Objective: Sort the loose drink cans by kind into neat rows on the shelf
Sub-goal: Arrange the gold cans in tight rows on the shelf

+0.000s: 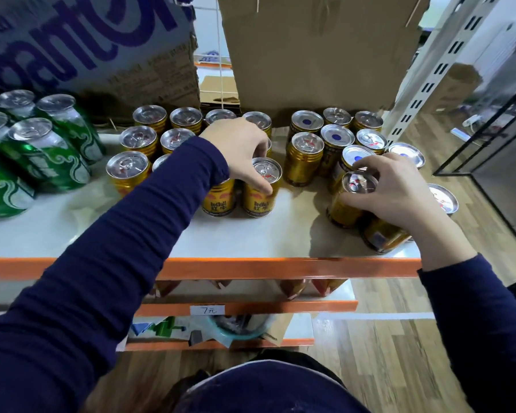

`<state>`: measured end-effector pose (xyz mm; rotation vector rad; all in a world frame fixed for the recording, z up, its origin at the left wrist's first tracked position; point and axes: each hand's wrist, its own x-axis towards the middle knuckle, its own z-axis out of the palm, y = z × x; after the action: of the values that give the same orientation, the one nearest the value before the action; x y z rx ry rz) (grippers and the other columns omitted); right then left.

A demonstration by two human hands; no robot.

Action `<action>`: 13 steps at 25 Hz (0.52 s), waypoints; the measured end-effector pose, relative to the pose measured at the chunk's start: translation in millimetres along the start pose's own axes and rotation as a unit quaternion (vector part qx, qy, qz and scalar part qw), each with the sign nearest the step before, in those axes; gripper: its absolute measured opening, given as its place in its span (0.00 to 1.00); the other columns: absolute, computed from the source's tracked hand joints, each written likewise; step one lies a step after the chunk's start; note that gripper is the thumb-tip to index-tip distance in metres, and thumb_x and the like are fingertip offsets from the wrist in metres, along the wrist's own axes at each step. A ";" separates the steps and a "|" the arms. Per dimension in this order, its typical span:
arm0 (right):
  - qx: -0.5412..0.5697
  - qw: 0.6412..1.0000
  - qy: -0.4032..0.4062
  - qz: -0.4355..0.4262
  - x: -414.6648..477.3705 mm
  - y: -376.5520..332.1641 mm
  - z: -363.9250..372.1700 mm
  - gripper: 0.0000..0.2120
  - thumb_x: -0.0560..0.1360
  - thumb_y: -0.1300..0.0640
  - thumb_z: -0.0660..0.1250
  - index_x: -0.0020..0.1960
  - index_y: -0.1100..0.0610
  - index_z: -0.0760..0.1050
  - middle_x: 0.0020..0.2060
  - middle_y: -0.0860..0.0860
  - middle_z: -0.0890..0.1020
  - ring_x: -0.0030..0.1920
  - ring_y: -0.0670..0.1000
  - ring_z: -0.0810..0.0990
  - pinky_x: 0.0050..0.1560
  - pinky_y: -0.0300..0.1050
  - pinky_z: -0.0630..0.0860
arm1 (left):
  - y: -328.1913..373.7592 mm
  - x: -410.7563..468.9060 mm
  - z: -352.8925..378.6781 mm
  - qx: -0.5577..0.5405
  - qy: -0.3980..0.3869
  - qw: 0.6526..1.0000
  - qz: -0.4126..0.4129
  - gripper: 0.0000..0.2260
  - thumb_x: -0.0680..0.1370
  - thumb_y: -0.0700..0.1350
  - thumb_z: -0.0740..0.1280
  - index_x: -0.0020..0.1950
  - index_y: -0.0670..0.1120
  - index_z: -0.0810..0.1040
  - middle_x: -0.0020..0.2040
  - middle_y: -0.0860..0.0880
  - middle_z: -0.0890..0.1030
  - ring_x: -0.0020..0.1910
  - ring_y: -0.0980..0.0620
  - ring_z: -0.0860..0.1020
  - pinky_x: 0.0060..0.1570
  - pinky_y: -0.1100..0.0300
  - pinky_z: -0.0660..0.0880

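Gripping one gold Red Bull can (262, 186) by its rim, the left hand (239, 147) stood at the row's front; the right hand (396, 186) clasped another can (352, 198) among loose neighbours (382, 234), which a careless lift could topple.

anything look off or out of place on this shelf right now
Nothing is spilled or visibly dented. The right-hand cluster of gold cans is loose, not in rows, and mixes blue-dot lids with plain pull-tab ones. The can gripped by the right hand stands apart at the front. The left hand holds a Red Bull can.
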<state>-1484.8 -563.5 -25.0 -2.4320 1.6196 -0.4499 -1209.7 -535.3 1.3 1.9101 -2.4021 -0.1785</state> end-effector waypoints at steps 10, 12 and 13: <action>0.052 0.998 -0.021 -0.040 -0.6 -3.7 0.7 0.31 0.58 0.45 0.77 0.59 0.49 0.76 0.47 0.49 0.75 0.45 0.48 0.73 0.44 0.41 0.67 | -7.4 -8.8 -3.4 -0.049 -0.018 0.999 -0.016 0.35 0.60 0.62 0.78 0.61 0.48 0.76 0.51 0.50 0.81 0.48 0.49 0.77 0.49 0.51 0.78; 0.070 0.995 -0.029 -0.060 -1.4 -8.0 0.6 0.31 0.58 0.45 0.78 0.59 0.46 0.76 0.47 0.47 0.76 0.45 0.46 0.74 0.41 0.34 0.67 | -7.9 -8.5 -2.6 -0.058 -0.018 0.998 -0.011 0.36 0.60 0.61 0.79 0.62 0.48 0.75 0.52 0.49 0.81 0.49 0.49 0.77 0.50 0.52 0.77; 0.075 0.994 -0.037 -0.072 -1.2 -10.5 0.8 0.31 0.58 0.46 0.79 0.60 0.46 0.75 0.47 0.46 0.77 0.46 0.45 0.74 0.42 0.31 0.67 | -8.5 -8.1 -2.0 -0.050 -0.018 0.999 -0.006 0.36 0.60 0.61 0.78 0.63 0.48 0.75 0.54 0.49 0.81 0.51 0.49 0.77 0.51 0.53 0.77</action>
<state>-1476.0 -558.3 -22.5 -2.4302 1.3352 -0.4788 -1199.4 -529.4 2.4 1.8929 -2.3568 -0.3284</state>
